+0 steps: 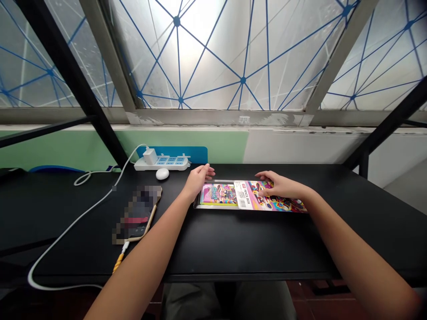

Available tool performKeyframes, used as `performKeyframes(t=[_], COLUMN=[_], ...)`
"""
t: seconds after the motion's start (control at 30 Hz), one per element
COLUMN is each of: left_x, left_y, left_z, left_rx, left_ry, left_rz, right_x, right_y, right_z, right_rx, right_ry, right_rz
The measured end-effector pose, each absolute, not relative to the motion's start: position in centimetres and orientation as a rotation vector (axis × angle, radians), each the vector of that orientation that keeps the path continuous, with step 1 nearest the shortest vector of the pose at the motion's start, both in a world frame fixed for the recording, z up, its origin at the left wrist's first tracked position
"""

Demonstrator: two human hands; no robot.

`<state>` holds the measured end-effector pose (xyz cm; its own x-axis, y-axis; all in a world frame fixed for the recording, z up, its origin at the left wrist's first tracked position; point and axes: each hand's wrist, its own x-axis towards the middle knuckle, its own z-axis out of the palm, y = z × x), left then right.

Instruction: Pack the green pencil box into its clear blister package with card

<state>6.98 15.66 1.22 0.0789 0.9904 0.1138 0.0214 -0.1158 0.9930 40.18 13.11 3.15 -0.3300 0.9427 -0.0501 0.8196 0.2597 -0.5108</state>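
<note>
A flat, brightly printed pencil box (218, 194) lies lengthwise on the black desk. Its left part shows a pink cartoon pattern inside a shiny silvery or clear border. A colourful cardboard sleeve (251, 200), with a white label reading "PENCIL BOX", covers the right part. At the far left corner, my left hand (196, 181) has its fingers close together against the box's end; the exact contact is partly hidden. My right hand (283, 184) grips the sleeve from the right, thumb on its top face and fingers at the far edge.
On the left, a phone (138, 218) in a tan case is plugged into a yellow-wrapped cable (118, 262). A white power strip (162, 163) with a charger and a white oval case (162, 174) sit behind. Black frame posts flank the desk (253, 249).
</note>
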Motion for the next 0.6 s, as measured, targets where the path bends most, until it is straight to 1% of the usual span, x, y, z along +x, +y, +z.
performKeyframes(t=[0.2,0.33,0.47,0.6], left_x=[7.2,6.9,6.1,5.3], left_y=[15.5,15.5,15.1,14.2], left_z=[1.2,1.4,1.8,2.3], left_rx=[1.169,1.221,1.535,2.099], left_ry=[0.982,0.975,1.144,1.448], left_rz=[1.269,1.284,1.224,0.919], right_x=[33.2,26.9,24.1,27.7], right_y=[13.6,13.9,14.1,14.3], right_z=[4.0,5.0,5.0,4.0], right_rx=[-1.657,-1.570,-1.534,-1.578], right_ry=[-2.390,-2.535,-2.590,-2.477], right_rz=[0.593,0.598,0.440,0.287])
